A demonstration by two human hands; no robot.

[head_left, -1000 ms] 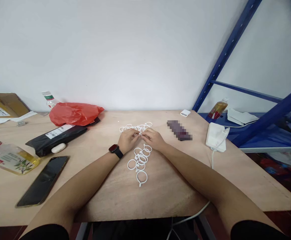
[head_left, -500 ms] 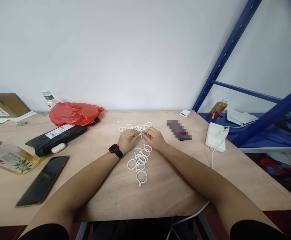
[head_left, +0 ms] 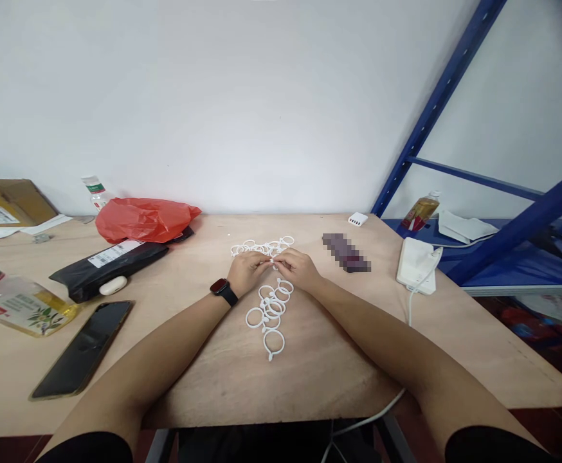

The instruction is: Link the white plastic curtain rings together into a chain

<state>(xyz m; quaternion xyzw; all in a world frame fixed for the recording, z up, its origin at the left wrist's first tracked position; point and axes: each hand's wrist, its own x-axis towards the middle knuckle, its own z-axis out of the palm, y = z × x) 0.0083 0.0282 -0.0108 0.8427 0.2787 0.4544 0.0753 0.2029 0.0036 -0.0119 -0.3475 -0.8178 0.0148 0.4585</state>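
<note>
Pinching one white ring point(head_left: 272, 261) — left hand point(head_left: 246, 270) and right hand point(head_left: 300, 267), our fingertips drawn narrow and meeting on it, above the wooden table point(head_left: 319, 366). We list a chain of rings point(head_left: 271, 313) just nearer than the fingers; loose rings point(head_left: 260, 245) just beyond.

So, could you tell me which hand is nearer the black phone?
Left. The left hand sits up-right of the black phone; the right hand is farther right. Both pinch a white ring.

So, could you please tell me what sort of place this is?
Probably a storeroom or small workshop: a plywood worktable beside blue metal racking, with white plastic rings and a black parcel bag on it.
</note>
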